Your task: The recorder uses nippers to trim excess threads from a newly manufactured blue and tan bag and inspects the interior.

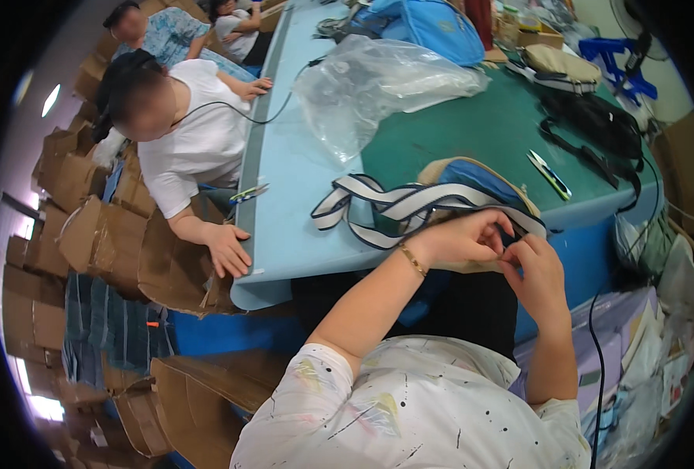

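At the table's near edge lies a small blue and beige bag [472, 171] with a long white strap [421, 202] edged in dark navy. The strap is looped and spreads leftward over the tabletop. My left hand [466, 237], with a bracelet at its wrist, is closed at the bag's near side, thumb and fingers bent together. Beside it my right hand [541, 273] is closed too, its fingertips pinched close to those of the left, by the strap's right end. Whatever sits between the fingertips is too small or hidden to make out.
Green-handled snips [550, 177] lie right of the bag; another pair [248, 193] lies near a co-worker [202, 125] across the left edge. A clear plastic bag [378, 86], a blue backpack [429, 27] and a black bag [597, 125] lie farther back. Cardboard boxes [101, 242] crowd the left.
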### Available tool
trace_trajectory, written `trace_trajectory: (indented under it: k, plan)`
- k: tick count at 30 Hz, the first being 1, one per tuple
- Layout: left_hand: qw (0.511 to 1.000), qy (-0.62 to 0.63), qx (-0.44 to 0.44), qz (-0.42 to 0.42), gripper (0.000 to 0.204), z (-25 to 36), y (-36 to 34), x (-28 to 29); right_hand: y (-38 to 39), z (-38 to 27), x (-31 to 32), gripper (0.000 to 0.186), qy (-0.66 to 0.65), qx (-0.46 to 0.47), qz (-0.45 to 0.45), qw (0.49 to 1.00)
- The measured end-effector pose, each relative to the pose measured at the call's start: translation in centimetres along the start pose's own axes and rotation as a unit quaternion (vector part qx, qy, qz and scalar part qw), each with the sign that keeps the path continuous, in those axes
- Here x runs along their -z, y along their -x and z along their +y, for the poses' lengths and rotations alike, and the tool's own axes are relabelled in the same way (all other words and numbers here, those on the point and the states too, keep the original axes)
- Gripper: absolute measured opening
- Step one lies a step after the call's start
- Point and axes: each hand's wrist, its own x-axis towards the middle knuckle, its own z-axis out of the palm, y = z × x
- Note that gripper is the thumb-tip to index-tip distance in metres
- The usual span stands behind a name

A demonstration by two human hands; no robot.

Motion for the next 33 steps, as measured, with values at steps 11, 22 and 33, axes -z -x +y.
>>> trace_trajectory:
  k: [11,22,33]
  plan:
    - [0.996,-0.051,-0.076,0.003,0.020,-0.1,-0.6,0.7,0.4,0.2,-1.1,0.015,0.021,0.004,0.047,0.999]
    - [0.995,-0.054,-0.084,0.024,0.021,-0.7,-0.4,0.6,0.7,0.6,-1.8,0.013,0.028,-0.013,0.035,0.999]
    - [0.988,-0.124,-0.096,0.017,0.022,-0.9,-0.9,1.3,1.8,1.0,-2.3,0.016,0.061,0.031,0.125,0.990]
